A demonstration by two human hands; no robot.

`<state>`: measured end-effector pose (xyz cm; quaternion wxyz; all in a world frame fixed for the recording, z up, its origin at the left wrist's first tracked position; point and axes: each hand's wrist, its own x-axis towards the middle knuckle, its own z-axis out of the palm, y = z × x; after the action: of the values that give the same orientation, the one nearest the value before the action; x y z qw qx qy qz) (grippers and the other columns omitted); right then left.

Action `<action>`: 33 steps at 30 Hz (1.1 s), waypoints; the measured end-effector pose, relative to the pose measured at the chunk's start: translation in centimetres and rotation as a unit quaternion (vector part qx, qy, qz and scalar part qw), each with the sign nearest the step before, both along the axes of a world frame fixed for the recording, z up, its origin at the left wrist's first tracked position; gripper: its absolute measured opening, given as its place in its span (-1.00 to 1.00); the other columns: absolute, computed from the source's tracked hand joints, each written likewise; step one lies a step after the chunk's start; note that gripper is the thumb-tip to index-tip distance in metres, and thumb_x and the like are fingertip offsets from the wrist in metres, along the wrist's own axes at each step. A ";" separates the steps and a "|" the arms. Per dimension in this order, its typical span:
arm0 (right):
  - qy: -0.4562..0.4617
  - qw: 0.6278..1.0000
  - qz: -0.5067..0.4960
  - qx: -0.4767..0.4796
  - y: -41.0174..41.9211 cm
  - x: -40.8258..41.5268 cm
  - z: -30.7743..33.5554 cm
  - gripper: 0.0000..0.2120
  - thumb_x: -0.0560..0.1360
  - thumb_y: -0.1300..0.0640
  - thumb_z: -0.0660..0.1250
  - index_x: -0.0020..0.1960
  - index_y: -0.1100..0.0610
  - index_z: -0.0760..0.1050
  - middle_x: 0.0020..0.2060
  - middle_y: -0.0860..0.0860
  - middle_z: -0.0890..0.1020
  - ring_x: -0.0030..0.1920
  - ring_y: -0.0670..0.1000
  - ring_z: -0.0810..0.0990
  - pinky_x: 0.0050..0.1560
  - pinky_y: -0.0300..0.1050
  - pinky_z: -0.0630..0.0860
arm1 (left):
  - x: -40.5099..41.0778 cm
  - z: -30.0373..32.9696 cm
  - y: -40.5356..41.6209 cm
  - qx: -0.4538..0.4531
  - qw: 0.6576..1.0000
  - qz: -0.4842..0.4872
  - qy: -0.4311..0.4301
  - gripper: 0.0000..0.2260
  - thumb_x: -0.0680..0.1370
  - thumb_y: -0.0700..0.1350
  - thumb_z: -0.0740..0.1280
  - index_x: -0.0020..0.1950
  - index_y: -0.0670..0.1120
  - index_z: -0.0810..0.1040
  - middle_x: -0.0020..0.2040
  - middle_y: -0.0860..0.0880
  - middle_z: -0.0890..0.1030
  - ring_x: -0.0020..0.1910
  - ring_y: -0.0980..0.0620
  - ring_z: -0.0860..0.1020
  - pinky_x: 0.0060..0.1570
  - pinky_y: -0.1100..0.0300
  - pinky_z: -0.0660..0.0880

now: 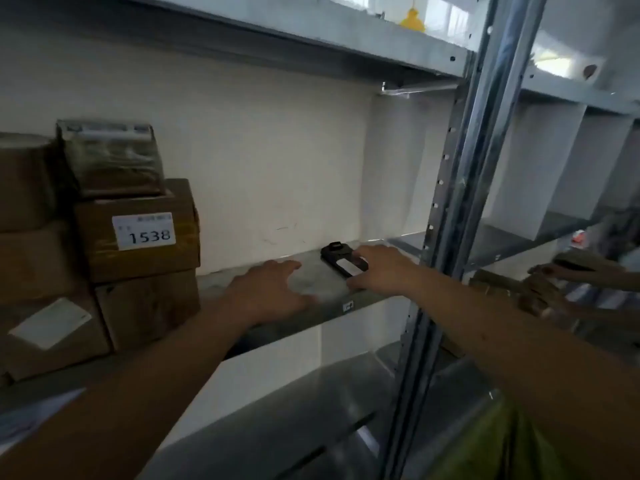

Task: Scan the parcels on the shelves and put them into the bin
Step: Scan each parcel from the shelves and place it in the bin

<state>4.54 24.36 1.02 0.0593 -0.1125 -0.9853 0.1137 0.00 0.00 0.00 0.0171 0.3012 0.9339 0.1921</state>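
Note:
A black handheld scanner (341, 259) lies flat on the grey metal shelf (322, 289). My right hand (379, 268) reaches over its near end, with fingers above it and thumb below; whether they grip it I cannot tell. My left hand (272, 289) hovers over the bare shelf to the left of the scanner, fingers spread and holding nothing. Brown cardboard parcels are stacked at the shelf's left end. One parcel (138, 233) bears a white label reading 1538. A plastic-wrapped parcel (110, 159) sits on top of it.
A perforated metal upright (446, 216) stands right of my right hand. Beyond it, another person's hands (554, 271) handle brown parcels on the neighbouring shelf. A lower shelf (277, 410) lies beneath. A yellow object (412, 19) rests on the top shelf.

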 end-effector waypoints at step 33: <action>-0.015 0.985 -0.089 0.150 -2.4 -2.0 -3.2 -0.10 0.42 -0.64 -0.08 0.48 -0.04 0.36 0.30 0.15 0.55 0.30 0.25 0.43 0.21 0.25 0.38 | -3.5 -3.1 2.3 -0.045 0.989 0.067 0.123 -0.21 0.43 0.55 0.12 0.59 0.20 0.30 0.52 0.01 0.42 0.46 -0.09 0.40 0.36 -0.16 0.34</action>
<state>2.56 21.99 -2.21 0.0703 -0.1916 -0.9780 -0.0425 -3.52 2.30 -3.11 -0.0972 0.2585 0.9546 0.1119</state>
